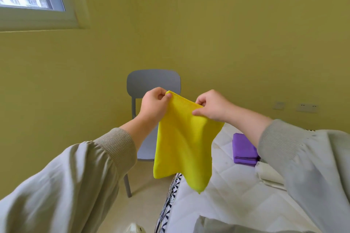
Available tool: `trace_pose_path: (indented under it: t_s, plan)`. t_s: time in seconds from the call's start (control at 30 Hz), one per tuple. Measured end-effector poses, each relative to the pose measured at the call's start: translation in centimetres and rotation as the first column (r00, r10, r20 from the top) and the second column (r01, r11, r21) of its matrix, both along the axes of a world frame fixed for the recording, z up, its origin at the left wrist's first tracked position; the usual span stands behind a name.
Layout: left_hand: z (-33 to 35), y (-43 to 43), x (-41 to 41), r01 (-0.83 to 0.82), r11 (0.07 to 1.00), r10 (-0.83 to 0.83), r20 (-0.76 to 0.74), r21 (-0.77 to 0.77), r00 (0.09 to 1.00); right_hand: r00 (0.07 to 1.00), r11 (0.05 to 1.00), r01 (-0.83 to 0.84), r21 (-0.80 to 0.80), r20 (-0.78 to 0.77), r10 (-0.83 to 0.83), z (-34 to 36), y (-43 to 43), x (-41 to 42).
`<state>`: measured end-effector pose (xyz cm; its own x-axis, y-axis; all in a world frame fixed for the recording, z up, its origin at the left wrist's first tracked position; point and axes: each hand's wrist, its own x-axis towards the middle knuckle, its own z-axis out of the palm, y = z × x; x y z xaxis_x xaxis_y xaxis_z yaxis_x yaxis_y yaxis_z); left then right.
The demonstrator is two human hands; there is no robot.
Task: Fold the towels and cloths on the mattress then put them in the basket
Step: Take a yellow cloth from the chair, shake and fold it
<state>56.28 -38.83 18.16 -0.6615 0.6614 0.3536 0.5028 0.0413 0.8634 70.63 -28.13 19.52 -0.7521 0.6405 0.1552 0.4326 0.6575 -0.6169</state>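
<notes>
while the yellow cloth [182,143] hangs, left hand [153,105] and right hand [212,107] pinch its top edge.

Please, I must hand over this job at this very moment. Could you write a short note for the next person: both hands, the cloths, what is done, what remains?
Left hand: pinches a top corner of the yellow cloth.
Right hand: pinches its top edge; the cloth hangs in the air by the mattress edge.
Done: a purple cloth lies folded on the mattress.
Left: fold the yellow cloth, then put the cloths in the basket, which is not in view. A pale item beside the purple cloth may need folding; I cannot tell.
</notes>
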Motion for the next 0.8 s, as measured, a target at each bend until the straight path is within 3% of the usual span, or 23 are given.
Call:
trace_pose_path:
  t_s: [0.27, 0.5, 0.63, 0.8]
  plan:
    - [0.2, -2.6, -1.9, -0.189, 0.980, 0.187, 0.034, 0.066, 0.982, 0.999, 0.999, 0.041, -0.006, -0.018, -0.041, 0.3, 0.4, 1.0]
    - [0.7, -3.7, -2.5, -0.229, 0.971, 0.225, 0.065, 0.066, 0.972, 0.967, 0.999, 0.017, -0.049, -0.254, -0.029, 0.1, 0.0, 1.4]
    - [0.5, -3.9, -3.5, -0.238, 0.970, 0.236, 0.058, 0.046, 0.970, 0.973, 0.993, -0.081, -0.081, -0.224, 0.061, 0.5, -0.4, 1.7]
    - [0.4, -4.3, -4.3, -0.158, 0.987, 0.160, -0.052, 0.033, 0.986, 0.987, 0.991, -0.102, -0.091, -0.134, 0.090, 0.8, -0.5, 2.2]
